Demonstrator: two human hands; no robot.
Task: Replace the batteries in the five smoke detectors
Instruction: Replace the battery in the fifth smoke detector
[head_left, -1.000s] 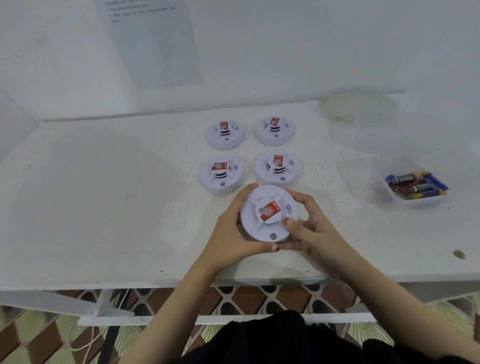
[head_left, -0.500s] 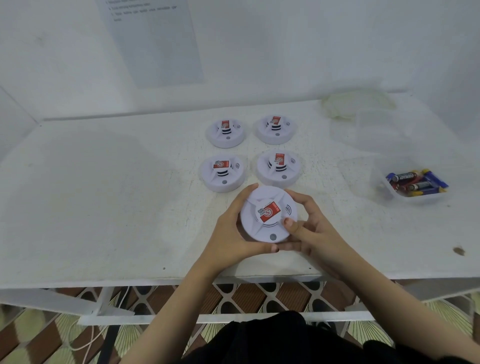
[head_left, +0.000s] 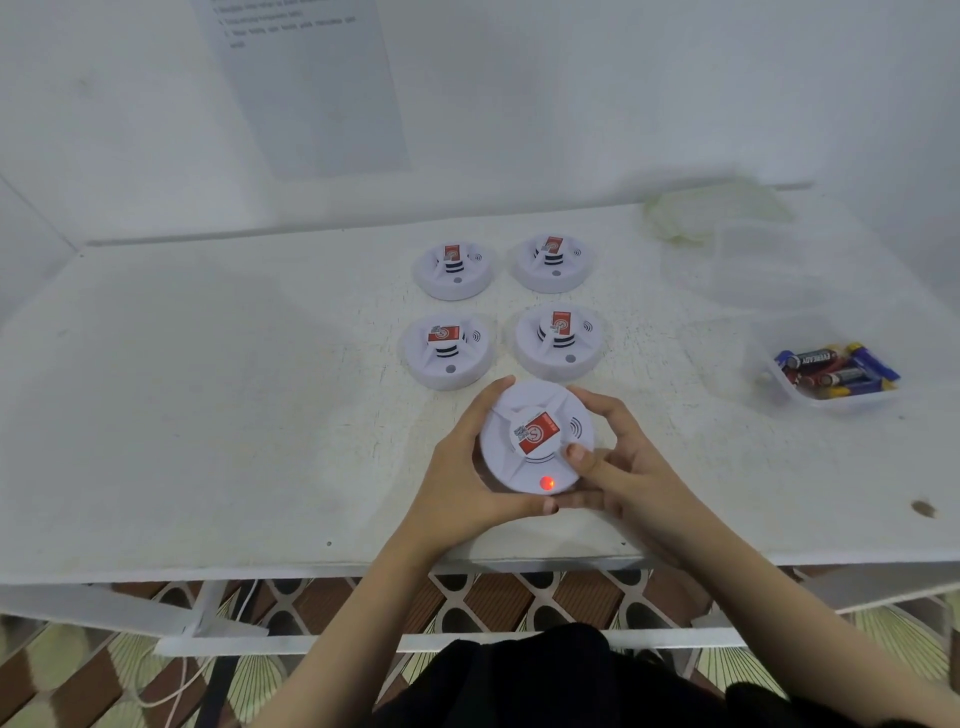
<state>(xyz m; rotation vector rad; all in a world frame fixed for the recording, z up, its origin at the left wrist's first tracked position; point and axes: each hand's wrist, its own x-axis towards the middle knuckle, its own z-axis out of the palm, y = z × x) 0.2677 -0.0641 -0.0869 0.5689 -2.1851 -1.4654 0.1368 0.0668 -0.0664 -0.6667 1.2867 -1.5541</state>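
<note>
Grip: your left hand (head_left: 462, 467) and right hand (head_left: 618, 467) curl round the rim of one smoke detector (head_left: 537, 439), lower centre of frame. Round white plastic disc, no long axis, face up; lit red lamp (head_left: 546, 483) toward frame bottom. Four matching detectors (head_left: 451, 351) just above it on the white table (head_left: 208, 415). Clear tub (head_left: 841, 402) of batteries (head_left: 831, 366), right.

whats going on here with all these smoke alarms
A person grips the nearest smoke detector with the left hand and right hand at the front of the white table. Its red light is lit. Four other smoke detectors sit untouched in two rows behind it. AA batteries lie in a clear container to the right.
</note>
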